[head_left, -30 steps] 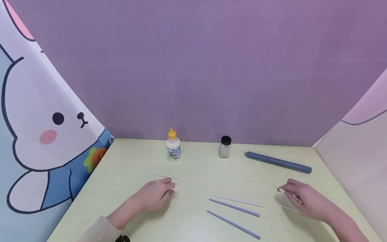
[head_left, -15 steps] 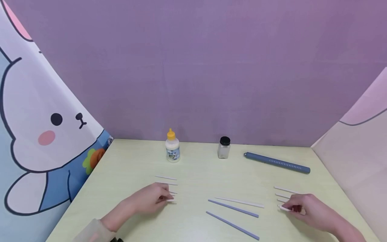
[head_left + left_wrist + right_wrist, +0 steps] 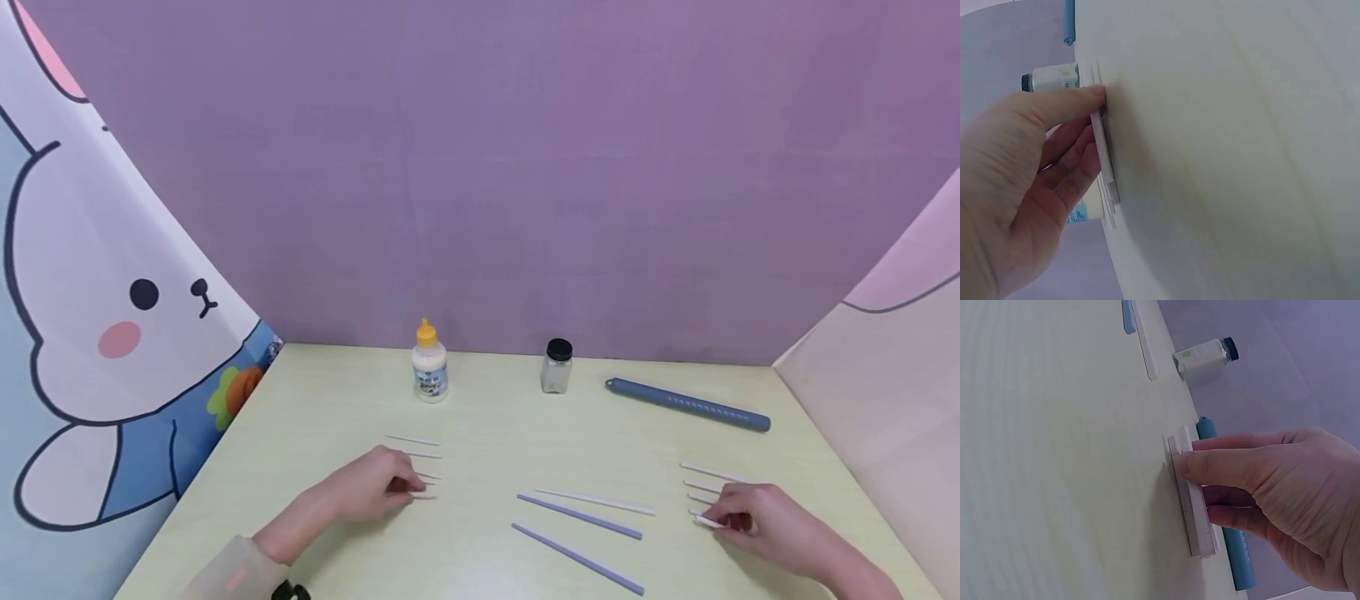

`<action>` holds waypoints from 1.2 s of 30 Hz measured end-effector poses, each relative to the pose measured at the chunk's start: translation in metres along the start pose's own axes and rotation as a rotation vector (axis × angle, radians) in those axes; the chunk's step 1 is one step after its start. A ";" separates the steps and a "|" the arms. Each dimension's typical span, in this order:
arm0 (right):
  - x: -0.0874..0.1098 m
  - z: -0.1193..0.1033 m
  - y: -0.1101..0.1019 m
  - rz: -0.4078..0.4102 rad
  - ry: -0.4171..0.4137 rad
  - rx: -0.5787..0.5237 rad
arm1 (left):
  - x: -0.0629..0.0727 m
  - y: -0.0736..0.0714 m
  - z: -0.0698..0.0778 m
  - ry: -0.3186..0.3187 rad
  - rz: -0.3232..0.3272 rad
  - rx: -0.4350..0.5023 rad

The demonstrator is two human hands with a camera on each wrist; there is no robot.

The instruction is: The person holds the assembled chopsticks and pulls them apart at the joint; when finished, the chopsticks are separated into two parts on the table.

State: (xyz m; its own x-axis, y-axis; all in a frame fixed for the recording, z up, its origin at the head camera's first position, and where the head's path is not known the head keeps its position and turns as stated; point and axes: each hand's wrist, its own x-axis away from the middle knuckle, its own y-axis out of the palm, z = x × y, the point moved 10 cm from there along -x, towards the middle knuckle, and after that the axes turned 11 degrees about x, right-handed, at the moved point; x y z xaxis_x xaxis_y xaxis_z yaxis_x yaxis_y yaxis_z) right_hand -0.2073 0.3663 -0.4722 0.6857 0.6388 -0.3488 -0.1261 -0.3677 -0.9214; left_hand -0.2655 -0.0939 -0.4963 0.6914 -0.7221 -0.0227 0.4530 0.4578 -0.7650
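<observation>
My left hand (image 3: 375,485) pinches a thin white stick (image 3: 424,496) low at the table, at the near end of a row of several similar white sticks (image 3: 414,441). In the left wrist view, the thumb and a fingertip grip that square-edged stick (image 3: 1106,164) beside others. On the right, my right hand (image 3: 772,523) pinches another white stick (image 3: 708,522) at the near end of a second row of white sticks (image 3: 711,472). The right wrist view has this stick (image 3: 1194,519) between thumb and fingers, close against a neighbouring stick; whether both are gripped I cannot tell.
Between the hands lie a longer white stick (image 3: 596,502) and two periwinkle sticks (image 3: 581,517). Along the back stand a glue bottle (image 3: 431,371) with a yellow tip and a small black-lidded jar (image 3: 557,367). A dark blue rod (image 3: 688,404) lies at the back right.
Both hands have moved toward the near side of their rows, uncovering the farther sticks. The right hand has brought its white stick down to the table. Over the last half second they barely moved.
</observation>
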 end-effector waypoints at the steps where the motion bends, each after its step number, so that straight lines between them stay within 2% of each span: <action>1: 0.000 0.000 0.000 0.005 -0.002 0.004 | 0.000 -0.001 0.000 0.004 0.010 -0.006; 7: -0.004 0.000 0.004 0.002 -0.003 0.005 | -0.001 -0.006 0.001 0.021 0.038 -0.034; 11: -0.009 0.000 0.006 -0.025 0.025 -0.014 | -0.002 -0.012 0.001 0.017 0.053 -0.037; 16: -0.026 -0.007 0.003 -0.020 0.015 -0.030 | -0.014 -0.019 0.010 0.030 0.072 -0.028; 20: -0.046 -0.019 0.004 -0.007 -0.033 -0.032 | -0.036 -0.018 0.027 0.062 0.081 -0.041; 24: -0.066 -0.028 0.010 -0.049 -0.026 -0.052 | -0.065 -0.007 0.049 0.085 0.057 -0.050; 32: -0.094 -0.039 0.032 -0.183 0.008 -0.100 | -0.125 0.034 0.090 0.136 0.008 -0.049; 36: -0.102 -0.044 0.043 -0.218 0.010 -0.119 | -0.149 0.058 0.101 0.156 -0.004 -0.078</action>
State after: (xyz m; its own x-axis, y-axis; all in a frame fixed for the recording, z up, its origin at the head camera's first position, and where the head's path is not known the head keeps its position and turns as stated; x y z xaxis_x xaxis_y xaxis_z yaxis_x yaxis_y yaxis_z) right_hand -0.2514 0.2557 -0.4688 0.6943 0.7055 -0.1418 0.1102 -0.2989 -0.9479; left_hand -0.2850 0.0927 -0.4722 0.5913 -0.7982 -0.1149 0.4058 0.4176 -0.8130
